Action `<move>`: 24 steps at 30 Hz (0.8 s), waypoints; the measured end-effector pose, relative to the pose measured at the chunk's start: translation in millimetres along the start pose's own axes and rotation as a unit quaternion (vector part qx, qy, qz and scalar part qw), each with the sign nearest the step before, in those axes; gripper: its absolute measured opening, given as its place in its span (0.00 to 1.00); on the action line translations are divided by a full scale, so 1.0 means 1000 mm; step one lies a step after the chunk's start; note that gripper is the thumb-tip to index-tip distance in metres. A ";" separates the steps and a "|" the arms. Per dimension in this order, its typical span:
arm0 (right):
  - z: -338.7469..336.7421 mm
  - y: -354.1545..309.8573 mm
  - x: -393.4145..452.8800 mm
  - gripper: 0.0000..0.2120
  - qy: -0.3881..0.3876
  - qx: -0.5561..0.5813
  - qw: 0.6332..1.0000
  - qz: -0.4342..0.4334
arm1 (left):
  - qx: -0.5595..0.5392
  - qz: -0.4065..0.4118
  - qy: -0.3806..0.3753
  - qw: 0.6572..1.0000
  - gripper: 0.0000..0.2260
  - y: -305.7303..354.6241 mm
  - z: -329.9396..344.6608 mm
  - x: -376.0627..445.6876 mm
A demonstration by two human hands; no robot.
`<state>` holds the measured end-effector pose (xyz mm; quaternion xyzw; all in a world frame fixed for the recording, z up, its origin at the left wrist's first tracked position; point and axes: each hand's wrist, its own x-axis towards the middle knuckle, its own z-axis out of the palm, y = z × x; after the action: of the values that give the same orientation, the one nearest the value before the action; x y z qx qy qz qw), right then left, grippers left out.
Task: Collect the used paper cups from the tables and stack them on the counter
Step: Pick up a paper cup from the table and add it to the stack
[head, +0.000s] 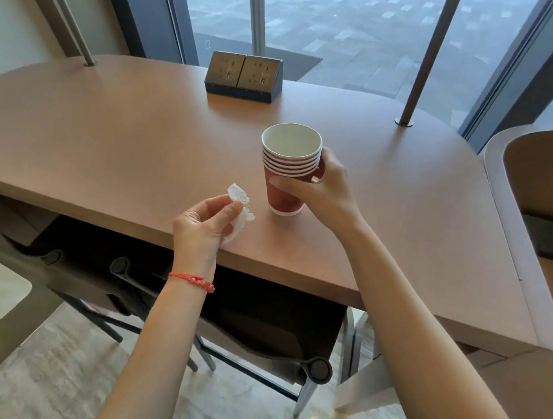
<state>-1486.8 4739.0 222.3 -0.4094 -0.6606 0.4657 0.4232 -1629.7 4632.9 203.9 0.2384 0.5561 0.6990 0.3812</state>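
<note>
Left hand (202, 230) pinches a crumpled tissue (241, 203) just left of the cup stack (287, 174). Right hand (313, 185) has fingers wrapped round the stack, which sits on the desk (126, 139) near its front edge. Risk: stack tips or cups jam if squeezed on release. Socket box (244, 76) behind the stack. No readable print on cups.

Red paper cups (287, 174), nested stack, white rims, upright on counter (109, 137) nr front edge.
</note>
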 end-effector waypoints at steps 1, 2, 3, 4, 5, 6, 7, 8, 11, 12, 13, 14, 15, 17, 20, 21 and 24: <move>-0.005 0.000 -0.004 0.29 0.006 0.002 1.000 0.003 | -0.004 -0.001 -0.005 1.000 0.11 0.000 0.002 -0.001; -0.011 0.000 -0.009 0.28 0.013 0.005 1.000 0.006 | -0.008 -0.002 -0.012 1.000 0.12 0.000 0.004 -0.002; -0.017 0.001 -0.014 0.27 0.021 0.010 1.000 0.008 | -0.010 -0.003 -0.022 1.000 0.12 0.000 0.007 -0.003; -0.024 0.001 -0.020 0.26 0.029 0.013 0.999 0.011 | -0.008 -0.003 -0.033 0.999 0.12 -0.001 0.011 -0.005; -0.031 0.000 -0.026 0.25 0.036 0.016 0.999 0.013 | -0.005 -0.003 -0.044 0.999 0.12 -0.001 0.016 -0.007; -0.038 0.000 -0.033 0.24 0.044 0.017 0.999 0.014 | -0.003 -0.005 -0.054 0.999 0.12 -0.002 0.021 -0.010; -0.046 -0.001 -0.040 0.24 0.052 0.017 0.998 0.015 | -0.003 -0.008 -0.065 0.998 0.12 -0.004 0.026 -0.013; -0.055 -0.001 -0.048 0.24 0.061 0.016 0.998 0.016 | -0.003 -0.011 -0.076 0.997 0.12 -0.005 0.032 -0.017; -0.084 -0.004 -0.072 0.24 0.090 0.021 0.996 0.020 | 0.004 -0.015 -0.122 0.992 0.12 -0.010 0.054 -0.030; -0.095 -0.005 -0.080 0.23 0.103 0.021 0.994 0.020 | 0.006 -0.016 -0.140 0.990 0.11 -0.012 0.063 -0.035; -0.106 -0.006 -0.089 0.23 0.115 0.018 0.993 0.018 | 0.006 -0.016 -0.156 0.988 0.11 -0.014 0.073 -0.040; -0.118 -0.008 -0.099 0.22 0.128 0.013 0.992 0.016 | 0.007 -0.017 -0.171 0.985 0.10 -0.017 0.084 -0.047; -0.130 -0.010 -0.110 0.22 0.140 0.008 0.990 0.015 | 0.008 -0.019 -0.188 0.982 0.10 -0.020 0.096 -0.054; -0.157 -0.014 -0.133 0.23 0.164 0.006 0.986 0.015 | 0.004 -0.030 -0.223 0.974 0.10 -0.029 0.119 -0.072; -0.197 -0.014 -0.174 0.25 0.222 0.017 0.975 0.022 | 0.009 -0.048 -0.280 0.959 0.12 -0.042 0.155 -0.104; -0.210 -0.014 -0.189 0.26 0.242 0.017 0.970 0.024 | 0.014 -0.054 -0.300 0.952 0.12 -0.047 0.167 -0.116; -0.252 -0.013 -0.239 0.28 0.302 0.007 0.953 0.035 | 0.036 -0.063 -0.354 0.932 0.12 -0.061 0.205 -0.159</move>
<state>-1178.1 4580.4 244.5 -0.5505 -0.4838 0.3393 0.5898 -1364.0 4633.8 214.9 0.4485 0.4240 0.5231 0.5877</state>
